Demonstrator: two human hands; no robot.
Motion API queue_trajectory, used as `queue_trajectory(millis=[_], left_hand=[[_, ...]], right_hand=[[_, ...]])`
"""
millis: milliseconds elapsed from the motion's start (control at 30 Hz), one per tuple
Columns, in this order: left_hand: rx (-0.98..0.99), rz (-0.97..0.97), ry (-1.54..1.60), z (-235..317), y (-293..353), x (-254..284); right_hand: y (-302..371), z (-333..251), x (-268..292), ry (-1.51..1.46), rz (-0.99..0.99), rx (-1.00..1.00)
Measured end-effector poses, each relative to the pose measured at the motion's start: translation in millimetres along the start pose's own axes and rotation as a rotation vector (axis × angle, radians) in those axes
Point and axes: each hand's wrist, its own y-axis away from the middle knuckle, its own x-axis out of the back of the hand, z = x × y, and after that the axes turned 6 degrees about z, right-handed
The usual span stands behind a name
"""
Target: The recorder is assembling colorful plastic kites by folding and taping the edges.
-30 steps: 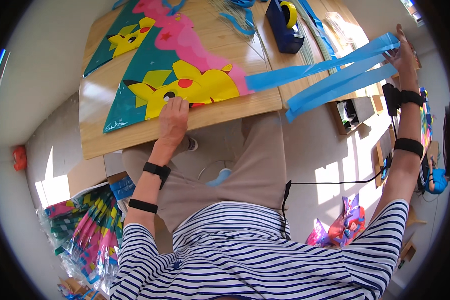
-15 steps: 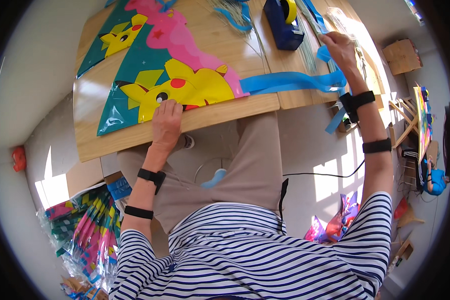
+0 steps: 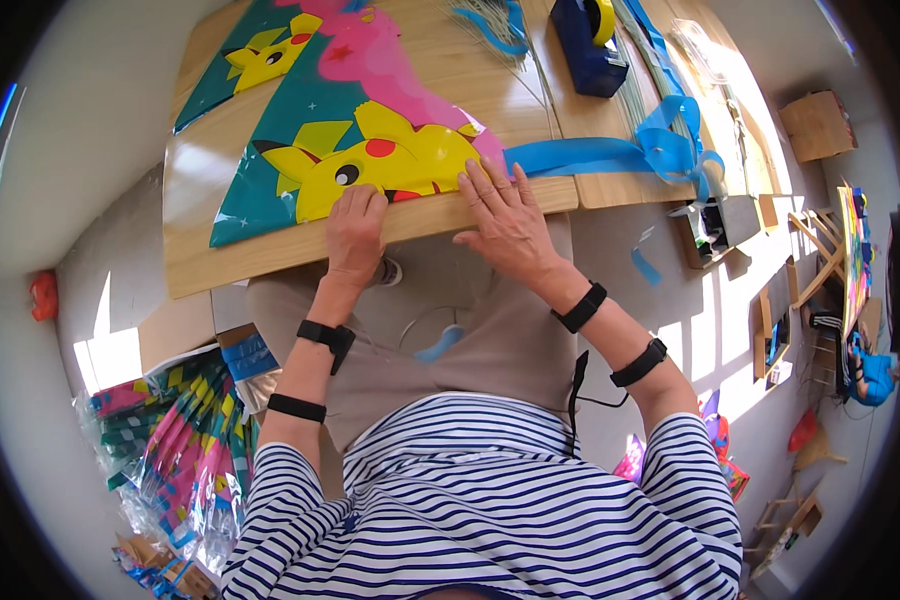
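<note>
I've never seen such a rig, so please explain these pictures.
No machine here: a person works bare-handed, filmed by a fisheye camera worn on the head and looking down, so straight edges bend. On the wooden table are a printed sheet with blue ribbon at its right end, a second sheet, and a tape dispenser. The left hand curls at the first sheet's near edge, its grip hidden; the right hand lies spread at that sheet's right end.

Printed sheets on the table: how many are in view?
2: a near sheet at the left hand, a far sheet at upper left; more could be hidden beneath.
</note>
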Motion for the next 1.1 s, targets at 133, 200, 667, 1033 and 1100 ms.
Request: queue_trajectory(millis=[133,200,667,1033,1100], left_hand=[[0.038,0.021,0.049,4.6,5.4,1.5],[0.044,0.008,0.056,6.6,8.6,5.7],[0.083,-0.049,0.093,8.8,20.2,8.7],[0.095,-0.055,0.129,9.8,16.5,14.5],[0.098,-0.052,0.131,11.6,14.5,15.1]], right_hand=[[0.5,-4.8,-9.4,-0.006,-0.049,-0.035],[2.7,-3.1,-11.0,-0.006,-0.057,-0.047],[-7.5,-25.2,-8.6,0.022,-0.103,-0.048],[-6.5,-41.1,-19.7,-0.04,-0.146,0.021],[-1.5,-28.7,-10.1,0.0,-0.152,-0.002]])
